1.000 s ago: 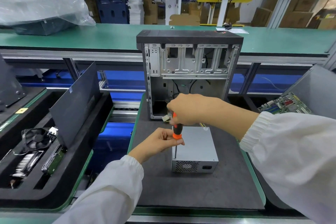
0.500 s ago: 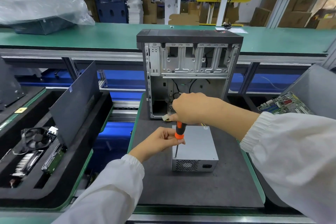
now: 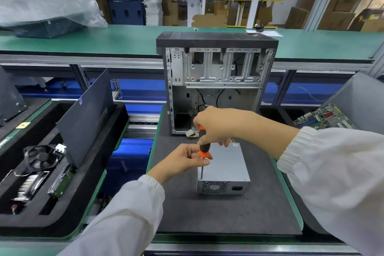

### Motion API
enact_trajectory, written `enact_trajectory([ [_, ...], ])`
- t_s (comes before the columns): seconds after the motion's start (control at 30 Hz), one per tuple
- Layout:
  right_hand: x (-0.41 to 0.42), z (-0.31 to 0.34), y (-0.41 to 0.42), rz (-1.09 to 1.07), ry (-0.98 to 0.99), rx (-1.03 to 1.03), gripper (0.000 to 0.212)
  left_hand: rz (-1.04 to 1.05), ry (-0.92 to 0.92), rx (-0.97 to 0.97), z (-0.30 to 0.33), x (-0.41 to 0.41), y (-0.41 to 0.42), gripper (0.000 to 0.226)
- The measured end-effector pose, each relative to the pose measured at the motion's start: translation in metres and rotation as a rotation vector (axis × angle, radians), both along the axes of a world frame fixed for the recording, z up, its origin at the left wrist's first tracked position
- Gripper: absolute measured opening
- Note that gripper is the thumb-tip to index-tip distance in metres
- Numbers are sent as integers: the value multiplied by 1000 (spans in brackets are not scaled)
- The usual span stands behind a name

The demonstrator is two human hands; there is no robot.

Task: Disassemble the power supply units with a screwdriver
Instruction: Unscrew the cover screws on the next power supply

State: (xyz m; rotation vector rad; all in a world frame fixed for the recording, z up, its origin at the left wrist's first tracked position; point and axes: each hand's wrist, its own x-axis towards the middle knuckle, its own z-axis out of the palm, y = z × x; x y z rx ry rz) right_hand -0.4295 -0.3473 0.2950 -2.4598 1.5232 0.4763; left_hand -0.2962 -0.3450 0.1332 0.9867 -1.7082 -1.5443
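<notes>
A silver power supply unit [image 3: 225,164] lies flat on the dark foam mat [image 3: 218,214], its vent grille and socket facing me. An orange and black screwdriver [image 3: 202,147] stands upright with its tip on the unit's near left top corner. My right hand [image 3: 216,125] grips the upper part of the handle from above. My left hand [image 3: 188,159] pinches the lower end of the handle and the shaft. The unit's cables and a white connector [image 3: 190,132] trail behind toward the case.
An open, gutted computer case [image 3: 216,68] stands upright at the back of the mat. A black tray [image 3: 68,203] at left holds a fan, a drive and a leaning side panel [image 3: 87,114]. A motherboard [image 3: 326,118] lies at right. A green bench runs behind.
The screwdriver has stayed on the same corner of the unit. My right hand has shifted a little on the handle, showing more orange above my fingers. My left hand has barely moved.
</notes>
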Motion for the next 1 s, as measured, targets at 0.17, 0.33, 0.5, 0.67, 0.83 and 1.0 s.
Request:
enact_trajectory([
  [0.17,-5,16,-4,0,-39,-77,20,6,-128,102,-19,19,-2,21],
  [0.33,-8,30,-11,-58,-95,-67,20,120,-213,162,-45,23,7,13],
  [0.5,-11,29,-17,-77,-73,-61,17,156,-577,-252,-56,4,13,30],
  [0.67,-13,26,-20,-84,-13,-66,20,7,-1145,-740,-53,-11,5,34],
  [0.83,-16,23,-19,-90,1,-80,23,-126,-1402,-911,-47,-27,7,21],
  [1.0,-19,20,-17,-110,-11,-64,26,-92,-1439,-832,-42,-37,7,15],
])
